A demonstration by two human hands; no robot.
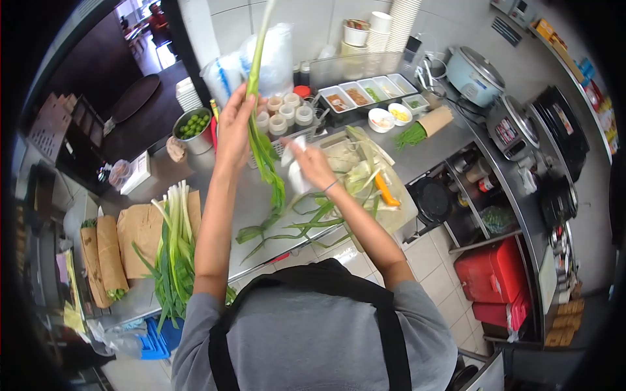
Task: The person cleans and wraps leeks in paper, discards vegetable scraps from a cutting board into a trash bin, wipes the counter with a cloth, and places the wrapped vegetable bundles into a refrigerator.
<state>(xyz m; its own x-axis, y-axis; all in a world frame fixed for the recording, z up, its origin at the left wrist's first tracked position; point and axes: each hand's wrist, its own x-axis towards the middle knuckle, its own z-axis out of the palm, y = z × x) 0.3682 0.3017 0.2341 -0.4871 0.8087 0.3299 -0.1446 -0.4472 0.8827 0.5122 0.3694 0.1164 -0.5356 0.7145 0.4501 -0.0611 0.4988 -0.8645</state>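
My left hand (238, 124) is closed round a long spring onion (264, 153), held upright with its pale stalk at the top and its green leaves hanging over the counter. To its right, my right hand (310, 163) grips a crumpled white paper towel (298, 171), slightly blurred by motion. Loose green leaves and pale trimmings (355, 159) cover much of the cutting board (401, 218) beyond my right forearm. Among them lies a knife with an orange handle (386, 190). A bunch of spring onions (173, 241) rests on brown paper (140, 238) left of my left forearm.
Behind my hands stand several lidded cups (287, 114) and a tray of toppings (368, 94). A pot of limes (193, 124) is at the left, near paper-wrapped bundles (104, 260). Wrapped green stems (424, 127) and a rice cooker (476, 75) are at the right.
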